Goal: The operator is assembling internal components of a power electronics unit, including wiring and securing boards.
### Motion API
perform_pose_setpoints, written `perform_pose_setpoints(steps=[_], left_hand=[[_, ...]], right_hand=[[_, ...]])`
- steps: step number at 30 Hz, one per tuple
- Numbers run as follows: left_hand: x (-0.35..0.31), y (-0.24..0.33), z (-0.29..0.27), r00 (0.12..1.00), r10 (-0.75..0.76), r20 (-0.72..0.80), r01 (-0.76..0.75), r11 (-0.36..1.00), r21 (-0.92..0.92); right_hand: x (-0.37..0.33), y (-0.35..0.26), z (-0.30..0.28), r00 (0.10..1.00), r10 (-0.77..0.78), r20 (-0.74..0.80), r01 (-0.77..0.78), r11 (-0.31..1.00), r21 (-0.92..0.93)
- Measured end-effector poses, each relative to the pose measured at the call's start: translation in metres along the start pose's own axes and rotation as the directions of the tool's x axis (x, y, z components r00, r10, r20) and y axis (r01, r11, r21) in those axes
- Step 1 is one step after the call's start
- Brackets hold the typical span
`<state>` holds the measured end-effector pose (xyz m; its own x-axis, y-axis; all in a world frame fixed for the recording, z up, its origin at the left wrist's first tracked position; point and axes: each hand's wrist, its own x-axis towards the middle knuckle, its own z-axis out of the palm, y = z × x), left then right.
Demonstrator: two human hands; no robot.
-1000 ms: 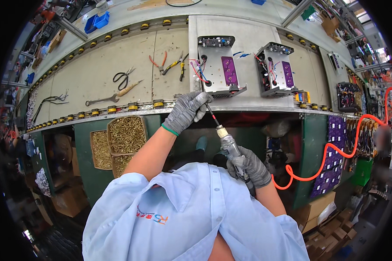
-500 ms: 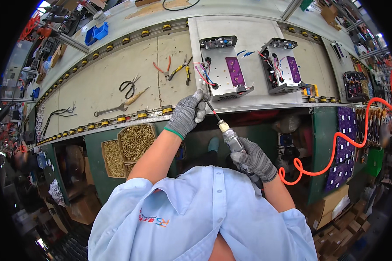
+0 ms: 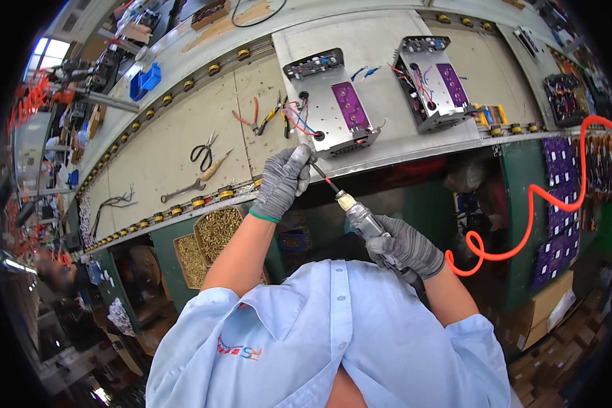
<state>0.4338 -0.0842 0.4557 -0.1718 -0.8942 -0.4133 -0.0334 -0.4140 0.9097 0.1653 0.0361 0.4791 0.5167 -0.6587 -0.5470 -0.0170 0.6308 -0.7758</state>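
My right hand (image 3: 409, 247), in a grey knit glove, is wrapped round a silver pneumatic screwdriver (image 3: 366, 222). The tool's long dark bit (image 3: 328, 179) slants up to the left. At the bit's tip, my left hand (image 3: 283, 182), gloved in grey with a green cuff, has its fingers pinched together; whatever is between them is too small to see. Just beyond lies a metal chassis (image 3: 332, 115) with a purple board, loose coloured wires and a black end panel. A second similar chassis (image 3: 434, 88) sits to its right on the same metal plate (image 3: 381, 58).
Pliers (image 3: 248, 117), scissors (image 3: 202, 151), an awl (image 3: 217, 163) and a wrench (image 3: 183, 191) lie on the bench at left. Boxes of brass fasteners (image 3: 219, 230) sit below the bench edge. An orange coiled hose (image 3: 532, 204) hangs at right.
My left hand's fingers have drawn together by the bit tip, where some were spread lower before. My head view has turned slightly, shifting the bench. The right hand keeps its hold.
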Motion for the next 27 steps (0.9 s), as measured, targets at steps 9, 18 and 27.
perform_pose_setpoints(steps=[9,18,27], left_hand=[[0.016,0.024,0.040,0.978,-0.126,0.164,0.151,0.977,-0.152],[0.056,0.048,0.051,0.950,0.221,0.221,-0.311,0.745,0.590],[0.070,0.073,0.105,0.952,0.073,0.298,-0.278,0.616,0.737]], right_hand=[[-0.016,0.018,-0.018,0.925,-0.342,-0.167,0.268,0.896,-0.354],[-0.018,0.075,-0.032,0.847,-0.320,-0.424,0.233,0.941,-0.245],[-0.021,0.095,-0.027,0.783,-0.388,-0.486,0.276,0.917,-0.287]])
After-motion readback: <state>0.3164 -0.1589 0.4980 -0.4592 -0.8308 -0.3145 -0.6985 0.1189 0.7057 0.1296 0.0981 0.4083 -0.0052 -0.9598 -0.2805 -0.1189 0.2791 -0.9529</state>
